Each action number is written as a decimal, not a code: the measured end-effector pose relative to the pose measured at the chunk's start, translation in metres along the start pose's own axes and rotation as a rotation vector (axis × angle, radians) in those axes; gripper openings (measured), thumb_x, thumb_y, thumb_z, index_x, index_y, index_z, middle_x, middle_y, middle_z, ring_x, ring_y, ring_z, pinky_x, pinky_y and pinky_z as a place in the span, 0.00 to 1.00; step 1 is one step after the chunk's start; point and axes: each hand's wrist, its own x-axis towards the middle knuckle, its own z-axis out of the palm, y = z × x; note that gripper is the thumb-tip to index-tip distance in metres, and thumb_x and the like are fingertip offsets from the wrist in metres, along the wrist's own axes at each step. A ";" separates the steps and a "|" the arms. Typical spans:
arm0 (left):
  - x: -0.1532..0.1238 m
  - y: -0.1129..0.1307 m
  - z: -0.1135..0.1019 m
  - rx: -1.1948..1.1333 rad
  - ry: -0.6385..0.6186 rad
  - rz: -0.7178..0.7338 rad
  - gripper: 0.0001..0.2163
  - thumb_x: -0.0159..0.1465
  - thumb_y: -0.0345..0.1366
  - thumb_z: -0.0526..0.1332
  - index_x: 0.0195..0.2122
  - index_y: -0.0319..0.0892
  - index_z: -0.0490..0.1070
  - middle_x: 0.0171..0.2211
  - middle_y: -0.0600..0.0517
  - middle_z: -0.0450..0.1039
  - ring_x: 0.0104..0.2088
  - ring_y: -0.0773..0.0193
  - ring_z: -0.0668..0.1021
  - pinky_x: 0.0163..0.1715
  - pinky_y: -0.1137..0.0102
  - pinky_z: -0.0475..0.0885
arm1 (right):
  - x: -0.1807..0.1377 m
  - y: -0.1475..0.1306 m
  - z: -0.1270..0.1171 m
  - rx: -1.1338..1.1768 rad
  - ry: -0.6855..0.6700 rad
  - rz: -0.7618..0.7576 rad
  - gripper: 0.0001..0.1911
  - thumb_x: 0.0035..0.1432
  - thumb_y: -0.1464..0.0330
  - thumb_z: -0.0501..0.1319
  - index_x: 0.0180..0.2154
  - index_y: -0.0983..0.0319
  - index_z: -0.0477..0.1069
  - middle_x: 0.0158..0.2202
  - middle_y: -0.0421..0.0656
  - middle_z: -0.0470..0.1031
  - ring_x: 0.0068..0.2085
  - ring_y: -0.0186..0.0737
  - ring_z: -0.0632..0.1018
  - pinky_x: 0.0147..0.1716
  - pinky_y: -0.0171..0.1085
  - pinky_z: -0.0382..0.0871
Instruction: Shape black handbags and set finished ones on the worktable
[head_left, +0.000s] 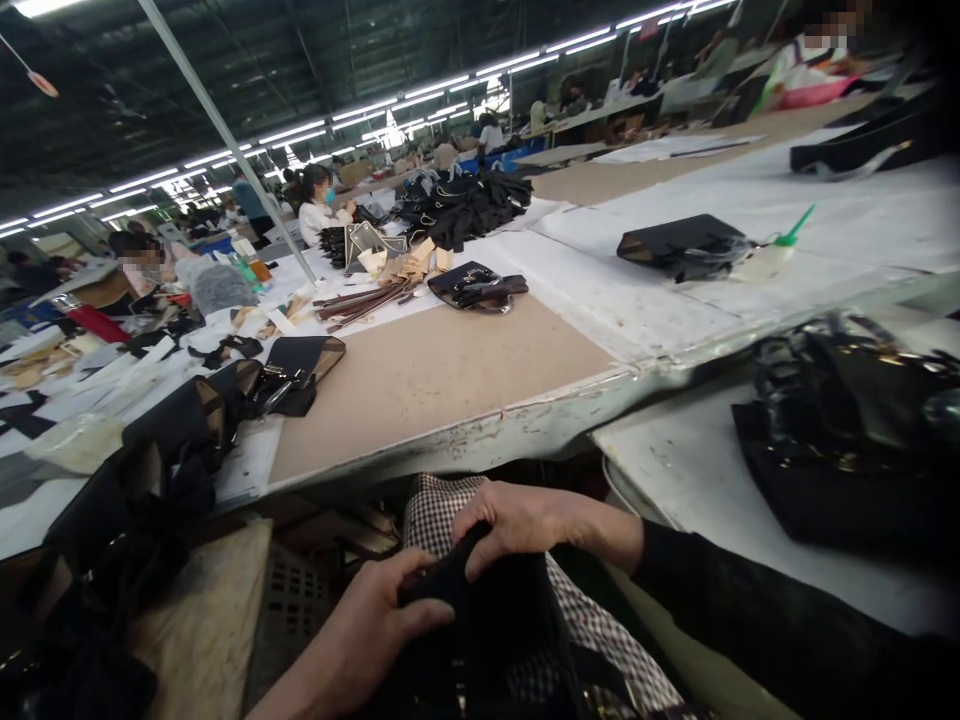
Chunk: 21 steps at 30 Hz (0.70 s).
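A black handbag rests on my lap, below the table edge, against black-and-white checked cloth. My left hand grips the bag's upper edge from the left, thumb on the near side. From the right, my right hand is curled over the same edge, its fingers bent down onto the black material. The two hands are close together. Metal fittings glint low on the bag, whose lower part runs out of view. Its dark inside cannot be made out.
On the table lie a small black bag, brown strips and another black bag beside a green-tipped bottle. Several black bags line the left. A side surface at right holds more black bags.
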 end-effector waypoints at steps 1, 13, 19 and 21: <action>0.000 0.000 0.001 0.075 0.035 0.006 0.09 0.62 0.37 0.64 0.43 0.41 0.78 0.35 0.54 0.79 0.36 0.60 0.77 0.34 0.73 0.67 | 0.002 0.001 0.001 -0.043 0.022 -0.004 0.13 0.57 0.58 0.69 0.41 0.57 0.82 0.33 0.36 0.80 0.34 0.36 0.77 0.33 0.30 0.65; 0.011 0.004 0.004 0.346 0.115 0.039 0.15 0.67 0.38 0.56 0.23 0.41 0.64 0.23 0.58 0.54 0.26 0.69 0.59 0.25 0.72 0.52 | 0.005 0.002 0.032 -0.301 0.255 -0.025 0.06 0.61 0.65 0.67 0.33 0.58 0.81 0.26 0.36 0.76 0.31 0.34 0.75 0.33 0.32 0.61; 0.014 0.002 0.005 0.401 0.085 0.054 0.14 0.68 0.43 0.55 0.28 0.42 0.67 0.24 0.58 0.59 0.26 0.67 0.63 0.26 0.72 0.53 | 0.003 -0.011 0.027 -0.263 0.219 0.069 0.07 0.60 0.66 0.67 0.30 0.59 0.80 0.22 0.34 0.71 0.29 0.33 0.71 0.31 0.31 0.59; 0.014 -0.001 0.006 0.544 0.110 0.128 0.13 0.70 0.43 0.53 0.33 0.42 0.71 0.26 0.55 0.67 0.28 0.65 0.69 0.29 0.71 0.55 | 0.002 -0.014 0.025 -0.269 0.196 0.061 0.08 0.62 0.67 0.65 0.30 0.59 0.79 0.23 0.34 0.71 0.29 0.33 0.71 0.32 0.31 0.60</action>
